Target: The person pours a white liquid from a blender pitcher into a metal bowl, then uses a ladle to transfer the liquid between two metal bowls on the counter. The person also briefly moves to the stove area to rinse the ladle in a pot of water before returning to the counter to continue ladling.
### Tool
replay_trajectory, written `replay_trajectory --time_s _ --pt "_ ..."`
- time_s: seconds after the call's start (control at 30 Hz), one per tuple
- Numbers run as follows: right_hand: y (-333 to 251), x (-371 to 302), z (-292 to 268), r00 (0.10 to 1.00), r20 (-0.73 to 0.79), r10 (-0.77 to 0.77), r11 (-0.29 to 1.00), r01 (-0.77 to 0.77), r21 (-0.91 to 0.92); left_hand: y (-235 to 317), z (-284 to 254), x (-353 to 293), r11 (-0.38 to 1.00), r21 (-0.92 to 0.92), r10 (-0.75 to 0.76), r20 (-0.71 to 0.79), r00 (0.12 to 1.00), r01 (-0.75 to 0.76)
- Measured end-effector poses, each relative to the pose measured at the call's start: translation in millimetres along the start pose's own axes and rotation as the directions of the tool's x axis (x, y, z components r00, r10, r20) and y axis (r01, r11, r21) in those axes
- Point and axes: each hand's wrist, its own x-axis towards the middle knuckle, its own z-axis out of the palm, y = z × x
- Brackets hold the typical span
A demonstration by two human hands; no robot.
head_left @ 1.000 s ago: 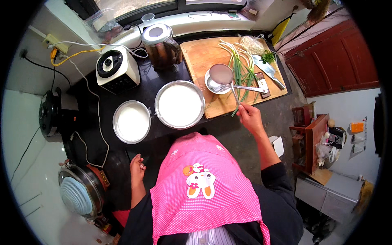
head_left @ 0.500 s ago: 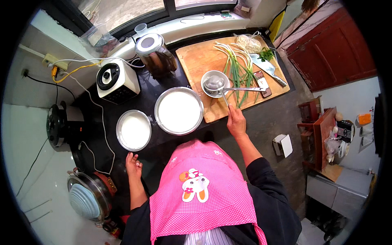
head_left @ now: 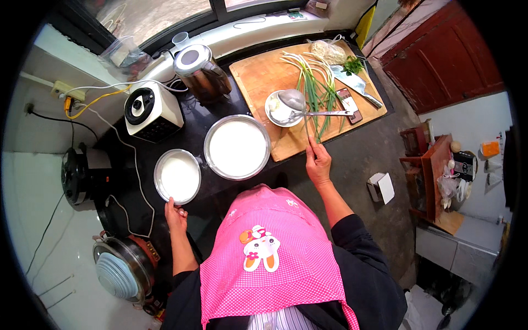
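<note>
- My right hand (head_left: 318,164) grips the ladle (head_left: 293,100) handle; tilted, it could drip batter onto the board (head_left: 264,77).
- My left hand (head_left: 175,212) pinches the small pan (head_left: 177,176) rim; a jolt could slop it.

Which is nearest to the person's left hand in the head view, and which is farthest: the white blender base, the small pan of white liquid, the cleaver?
From the left hand:
1. Small pan of white liquid, at its fingertips, counter's near edge.
2. White blender base, farther back on the counter, by the wall.
3. Cleaver, far right, on the wooden cutting board.
</note>
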Motion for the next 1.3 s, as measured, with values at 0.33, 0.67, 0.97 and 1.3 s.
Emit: replay_trajectory --time_s 0.33,0.67,0.97,1.3 --pt "24 -18 35 0.996 0.027 -0.081 0.989 0.084 -0.121 12 12 7 0.993 0.105 0.062 -0.034 0.997 -0.058" --pt "18 -17 36 0.998 -0.016 -0.067 0.993 0.065 -0.096 16 14 28 0.973 0.219 0.077 -0.031 0.997 -0.068" --pt "-51 -5 -1 0.726 0.497 0.476 0.401 -0.682 0.612 -4 2 58 0.957 0.082 0.274 0.045 0.961 -0.277" --pt "-106 -16 -13 0.512 0.785 0.349 0.091 -0.852 0.516 12 23 41 0.952 0.004 0.305 0.030 0.952 -0.305"
